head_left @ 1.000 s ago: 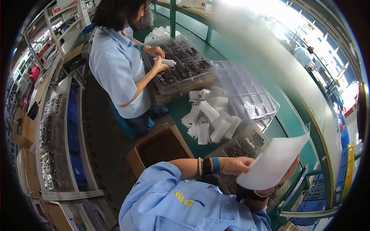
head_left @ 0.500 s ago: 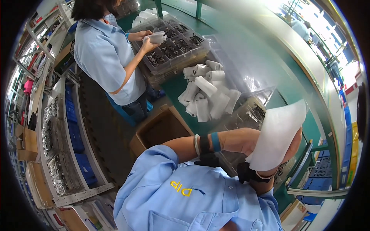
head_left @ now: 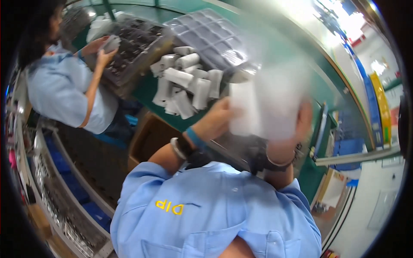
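My left hand [head_left: 216, 119] is closed on the near edge of a white foam sheet [head_left: 244, 107], its fingers at the sheet's left side. My right hand [head_left: 303, 118] grips the right side of a blurred white foam sheet [head_left: 279, 105]; whether this is one sheet or two pieces side by side, I cannot tell. Most of the right fingers are hidden behind the white material. To the left of my hands, several rolled white foam-wrapped pieces [head_left: 178, 79] lie heaped on the green tabletop [head_left: 144, 92]. What the rolls contain is mostly hidden.
A co-worker [head_left: 73, 86] on the left holds a white wrapped piece over a divided tray of dark parts [head_left: 133, 47]. Beyond the heap lies a clear compartment tray [head_left: 206, 32]. An open cardboard box [head_left: 150, 133] stands below the table edge; a shelf rack [head_left: 64, 189] is at lower left.
My left hand has come out from behind the white sheet and now shows at its left side. Both hands have moved left and up. The whole view has turned to the right.
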The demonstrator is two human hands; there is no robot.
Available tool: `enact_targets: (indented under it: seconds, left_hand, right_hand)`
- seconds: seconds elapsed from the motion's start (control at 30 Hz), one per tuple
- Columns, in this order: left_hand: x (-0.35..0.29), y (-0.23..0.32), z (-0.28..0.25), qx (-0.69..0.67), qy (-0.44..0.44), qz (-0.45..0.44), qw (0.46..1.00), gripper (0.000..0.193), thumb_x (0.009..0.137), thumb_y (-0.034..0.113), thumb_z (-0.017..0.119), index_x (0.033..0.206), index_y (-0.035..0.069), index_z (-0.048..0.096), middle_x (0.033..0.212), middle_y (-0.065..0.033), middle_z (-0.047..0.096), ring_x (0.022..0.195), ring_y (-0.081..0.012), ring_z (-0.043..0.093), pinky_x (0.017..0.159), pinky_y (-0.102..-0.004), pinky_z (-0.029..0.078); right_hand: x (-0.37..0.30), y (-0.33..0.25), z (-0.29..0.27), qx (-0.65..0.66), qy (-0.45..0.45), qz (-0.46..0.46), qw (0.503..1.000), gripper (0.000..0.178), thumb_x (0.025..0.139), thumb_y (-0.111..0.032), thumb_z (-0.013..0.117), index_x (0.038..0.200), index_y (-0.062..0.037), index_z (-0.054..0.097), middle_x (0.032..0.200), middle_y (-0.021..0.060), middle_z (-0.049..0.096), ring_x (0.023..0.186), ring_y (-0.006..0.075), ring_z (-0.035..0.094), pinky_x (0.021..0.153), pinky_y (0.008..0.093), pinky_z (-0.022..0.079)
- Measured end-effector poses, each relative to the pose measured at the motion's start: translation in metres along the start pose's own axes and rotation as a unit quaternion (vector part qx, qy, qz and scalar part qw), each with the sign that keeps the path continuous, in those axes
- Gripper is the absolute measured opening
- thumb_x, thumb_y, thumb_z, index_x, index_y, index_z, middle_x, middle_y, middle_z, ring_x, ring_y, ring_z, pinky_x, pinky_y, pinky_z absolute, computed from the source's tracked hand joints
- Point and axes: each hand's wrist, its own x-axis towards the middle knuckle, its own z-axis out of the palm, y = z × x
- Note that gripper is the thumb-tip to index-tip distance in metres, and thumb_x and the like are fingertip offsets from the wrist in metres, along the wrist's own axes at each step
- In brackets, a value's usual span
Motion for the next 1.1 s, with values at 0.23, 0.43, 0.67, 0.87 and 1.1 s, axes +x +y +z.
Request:
enact_targets:
  seconds: [0.23,0.43,0.67,0.87,1.1]
  left_hand:
    - [0.004,-0.007,0.012,0.071,0.066,0.054,0.994,0.041,0.091,0.017,0.059,0.127,0.000,0.048,0.119,-0.0084,0.058,0.108,-0.0172,0.058,0.093,-0.0334,0.048]
    - [-0.006,0.002,0.020,-0.066,-0.060,0.024,0.996,0.049,0.094,0.025,0.056,0.135,0.002,0.041,0.125,-0.0075,0.055,0.113,-0.0187,0.056,0.095,-0.0352,0.046]
    - [-0.003,-0.021,0.000,-0.098,-0.039,-0.008,0.994,0.053,0.093,0.027,0.058,0.137,0.003,0.039,0.129,-0.0071,0.053,0.117,-0.0205,0.054,0.096,-0.0363,0.046]
    - [-0.003,-0.003,0.001,0.008,0.027,0.023,0.999,0.048,0.091,0.019,0.061,0.132,0.002,0.044,0.124,-0.0086,0.056,0.109,-0.0188,0.058,0.092,-0.0334,0.048]
    - [0.009,-0.006,0.000,0.103,0.103,0.072,0.987,0.036,0.091,0.014,0.057,0.124,0.002,0.050,0.113,-0.0087,0.060,0.097,-0.0159,0.061,0.084,-0.0312,0.051]
  right_hand:
    - [0.000,0.026,0.011,0.208,-0.029,0.156,0.965,0.034,0.100,-0.020,0.040,0.121,0.0046,0.052,0.111,0.0125,0.061,0.096,0.0179,0.061,0.083,0.0293,0.051]
    - [-0.005,0.009,0.016,0.158,-0.051,0.201,0.965,0.027,0.101,-0.025,0.040,0.112,-0.0051,0.053,0.103,0.0056,0.060,0.091,0.0107,0.059,0.078,0.0247,0.048]
    - [-0.011,0.010,0.007,-0.003,-0.086,0.051,0.995,0.030,0.095,-0.016,0.049,0.120,0.0001,0.050,0.112,0.0096,0.059,0.099,0.0162,0.059,0.085,0.0282,0.048]
    - [-0.011,0.018,-0.004,0.137,-0.073,0.049,0.987,0.036,0.092,-0.010,0.054,0.125,0.0033,0.049,0.118,0.0123,0.058,0.105,0.0186,0.058,0.089,0.0294,0.047]
    - [-0.029,0.050,-0.006,-0.025,-0.030,0.064,0.997,0.025,0.099,-0.021,0.047,0.117,-0.0044,0.054,0.102,0.0032,0.061,0.091,0.0087,0.058,0.079,0.0221,0.046]
